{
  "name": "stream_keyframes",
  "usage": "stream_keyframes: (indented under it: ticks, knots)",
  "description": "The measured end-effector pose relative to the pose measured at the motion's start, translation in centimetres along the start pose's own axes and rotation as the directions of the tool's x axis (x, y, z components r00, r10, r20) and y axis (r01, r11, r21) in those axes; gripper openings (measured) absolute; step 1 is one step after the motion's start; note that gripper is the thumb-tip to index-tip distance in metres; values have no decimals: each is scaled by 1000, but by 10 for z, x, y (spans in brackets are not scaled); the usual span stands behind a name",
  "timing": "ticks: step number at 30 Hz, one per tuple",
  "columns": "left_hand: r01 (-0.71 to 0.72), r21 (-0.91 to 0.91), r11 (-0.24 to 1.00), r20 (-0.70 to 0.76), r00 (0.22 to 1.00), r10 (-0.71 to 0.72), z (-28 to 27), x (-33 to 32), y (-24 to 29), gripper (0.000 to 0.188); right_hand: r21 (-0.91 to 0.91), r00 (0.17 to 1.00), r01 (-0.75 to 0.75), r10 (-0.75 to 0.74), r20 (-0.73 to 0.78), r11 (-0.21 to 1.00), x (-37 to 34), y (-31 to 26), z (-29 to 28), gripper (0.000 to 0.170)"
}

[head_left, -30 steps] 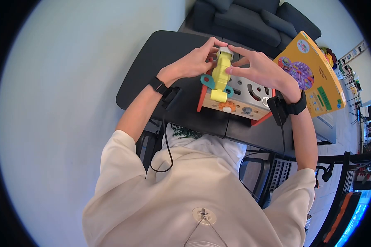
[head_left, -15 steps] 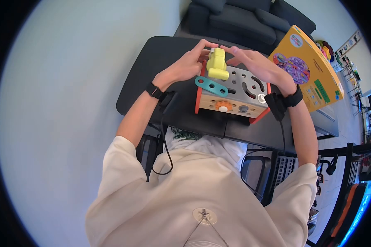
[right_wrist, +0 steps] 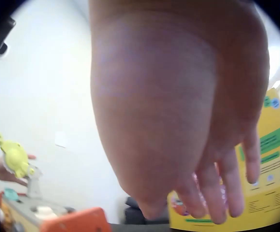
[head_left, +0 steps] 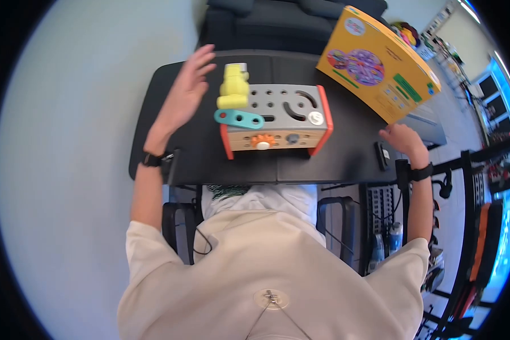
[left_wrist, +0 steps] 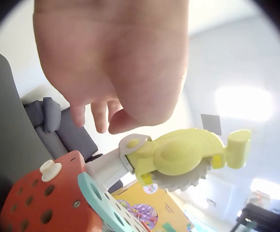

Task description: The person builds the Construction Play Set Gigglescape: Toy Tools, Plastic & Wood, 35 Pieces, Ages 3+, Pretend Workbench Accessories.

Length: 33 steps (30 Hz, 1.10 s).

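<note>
A yellow toy circular saw with a grey toothed blade stands on a grey upright at the left end of a toy workbench. My left hand hovers just left of the saw, fingers spread and holding nothing. In the left wrist view the saw juts out beyond the fingers. My right hand is over the table's right side, with nothing in its loosely extended fingers, beside a small black device. A teal strip with holes lies along the bench's front left corner.
An orange gear and a grey knob are on the bench's wooden front. A big yellow box stands behind at the right of the black table. A dark sofa is beyond.
Both hands have let go of the yellow saw, which stays standing on the bench. My left hand has drawn off to the left, my right hand far to the right; the head view has shifted.
</note>
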State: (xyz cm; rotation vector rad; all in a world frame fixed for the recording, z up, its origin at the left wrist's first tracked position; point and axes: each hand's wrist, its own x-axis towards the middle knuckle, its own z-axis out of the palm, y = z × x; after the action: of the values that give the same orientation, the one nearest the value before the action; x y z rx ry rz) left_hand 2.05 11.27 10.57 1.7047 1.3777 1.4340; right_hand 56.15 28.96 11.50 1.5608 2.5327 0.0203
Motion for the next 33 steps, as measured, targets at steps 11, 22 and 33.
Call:
stream_keyframes:
  ticks: [11, 22, 33]
  knots:
    - [-59, 52, 997, -324, 943, 73, -23, -24, 78, 52, -76, 943, -331, 326, -73, 940, -50, 57, 141, 55]
    - [-117, 196, 974, -260, 951, 167, -10, -35, 114, 36, 97, 900, -242, 261, -349, 965, -48, 17, 70, 51]
    - [-570, 527, 631, 38, 757, 652, 61, 5, 172, 48, -331, 178, 374, -417, -891, 866, -78, -114, -115, 60]
